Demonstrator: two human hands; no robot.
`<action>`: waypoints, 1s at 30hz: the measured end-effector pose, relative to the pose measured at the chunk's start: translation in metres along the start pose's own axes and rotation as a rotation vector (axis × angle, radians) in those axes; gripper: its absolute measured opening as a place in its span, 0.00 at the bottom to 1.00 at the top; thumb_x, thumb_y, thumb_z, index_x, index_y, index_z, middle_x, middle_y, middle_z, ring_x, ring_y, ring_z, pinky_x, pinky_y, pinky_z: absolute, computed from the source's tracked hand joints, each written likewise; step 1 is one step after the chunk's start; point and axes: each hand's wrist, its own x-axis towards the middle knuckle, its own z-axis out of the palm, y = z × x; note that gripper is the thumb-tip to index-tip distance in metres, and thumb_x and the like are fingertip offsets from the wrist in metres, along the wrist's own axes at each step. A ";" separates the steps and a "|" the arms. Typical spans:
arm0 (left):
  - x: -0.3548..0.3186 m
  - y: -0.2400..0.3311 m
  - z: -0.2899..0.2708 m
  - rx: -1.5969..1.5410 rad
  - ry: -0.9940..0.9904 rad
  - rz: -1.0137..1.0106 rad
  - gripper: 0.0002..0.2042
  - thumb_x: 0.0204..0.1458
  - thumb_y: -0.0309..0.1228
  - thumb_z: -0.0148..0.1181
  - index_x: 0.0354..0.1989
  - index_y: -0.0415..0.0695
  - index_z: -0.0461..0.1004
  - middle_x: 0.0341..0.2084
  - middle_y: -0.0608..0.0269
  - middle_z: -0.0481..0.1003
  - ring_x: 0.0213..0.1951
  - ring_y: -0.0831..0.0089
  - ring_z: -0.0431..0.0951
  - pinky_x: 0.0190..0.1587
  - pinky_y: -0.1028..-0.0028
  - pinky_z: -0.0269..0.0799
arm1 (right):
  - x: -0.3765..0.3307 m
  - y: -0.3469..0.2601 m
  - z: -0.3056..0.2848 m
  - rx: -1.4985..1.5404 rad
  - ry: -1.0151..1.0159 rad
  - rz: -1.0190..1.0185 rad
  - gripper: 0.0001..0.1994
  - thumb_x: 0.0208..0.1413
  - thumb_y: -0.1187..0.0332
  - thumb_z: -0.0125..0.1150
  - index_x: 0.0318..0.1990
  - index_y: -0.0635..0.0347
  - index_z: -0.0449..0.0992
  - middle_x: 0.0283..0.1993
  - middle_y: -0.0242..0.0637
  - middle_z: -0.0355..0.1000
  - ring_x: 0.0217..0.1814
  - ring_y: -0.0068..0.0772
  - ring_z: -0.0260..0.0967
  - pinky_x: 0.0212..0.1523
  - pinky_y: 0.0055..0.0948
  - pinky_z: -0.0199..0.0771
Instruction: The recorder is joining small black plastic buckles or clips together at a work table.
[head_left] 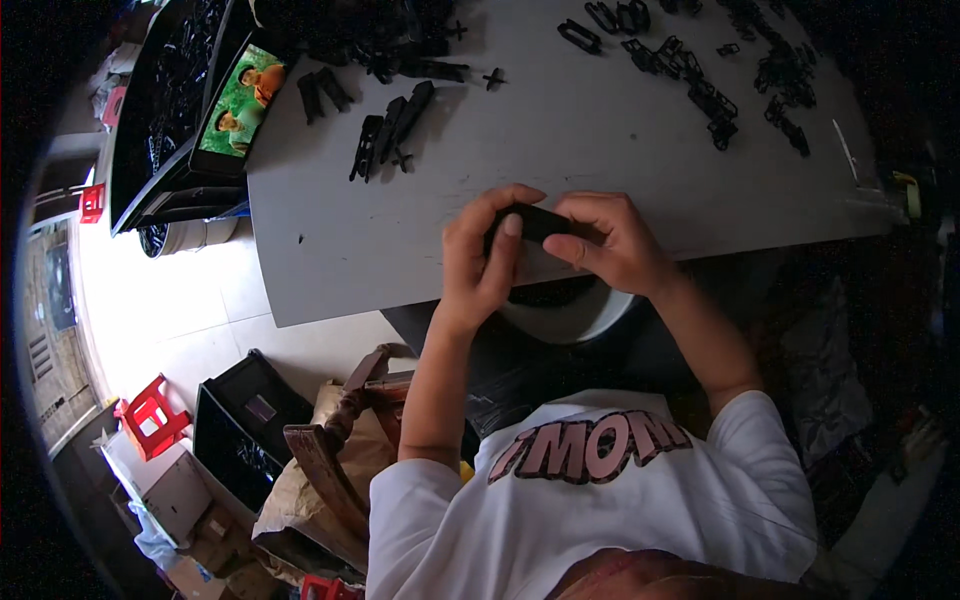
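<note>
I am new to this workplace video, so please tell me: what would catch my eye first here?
First, the two hands at the near table edge: the left hand and right hand pinch one small black plastic part between them. Next, the loose black parts scattered across the grey table, and the bright phone screen at its far left corner.

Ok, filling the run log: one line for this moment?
left hand: holds black part | right hand: holds same part | over grey table edge
</note>
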 end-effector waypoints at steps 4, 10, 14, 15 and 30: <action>0.001 -0.008 -0.001 0.073 0.004 0.126 0.07 0.53 0.21 0.47 0.37 0.37 0.73 0.22 0.67 0.69 0.23 0.81 0.68 0.27 0.80 0.62 | 0.000 0.002 -0.005 -0.098 -0.061 -0.037 0.11 0.52 0.66 0.63 0.30 0.66 0.71 0.26 0.28 0.62 0.25 0.15 0.60 0.24 0.19 0.60; 0.001 -0.013 -0.001 -0.014 0.028 0.132 0.02 0.52 0.22 0.52 0.32 0.37 0.71 0.21 0.67 0.70 0.25 0.82 0.67 0.28 0.81 0.62 | 0.048 0.007 -0.088 -0.915 0.603 -0.292 0.08 0.52 0.68 0.62 0.37 0.60 0.74 0.31 0.32 0.69 0.31 0.24 0.67 0.32 0.26 0.69; 0.005 -0.017 0.001 0.039 -0.059 0.037 0.03 0.49 0.21 0.56 0.30 0.38 0.69 0.21 0.67 0.70 0.26 0.84 0.67 0.28 0.82 0.62 | 0.074 0.049 -0.149 -1.245 0.698 -0.378 0.09 0.53 0.66 0.61 0.40 0.58 0.74 0.31 0.32 0.70 0.30 0.25 0.67 0.34 0.27 0.70; 0.006 -0.016 0.002 0.043 -0.060 0.039 0.03 0.49 0.21 0.56 0.30 0.38 0.69 0.21 0.67 0.70 0.26 0.84 0.67 0.28 0.82 0.62 | 0.073 0.052 -0.151 -1.243 0.702 -0.381 0.09 0.53 0.66 0.61 0.40 0.58 0.74 0.31 0.32 0.70 0.30 0.25 0.67 0.34 0.27 0.70; 0.055 -0.001 0.042 -0.193 -0.028 -0.147 0.14 0.53 0.29 0.57 0.46 0.35 0.72 0.28 0.63 0.75 0.29 0.78 0.73 0.34 0.78 0.70 | 0.002 0.011 -0.048 0.189 0.283 0.001 0.04 0.52 0.77 0.58 0.29 0.64 0.70 0.39 0.29 0.67 0.37 0.16 0.64 0.37 0.20 0.65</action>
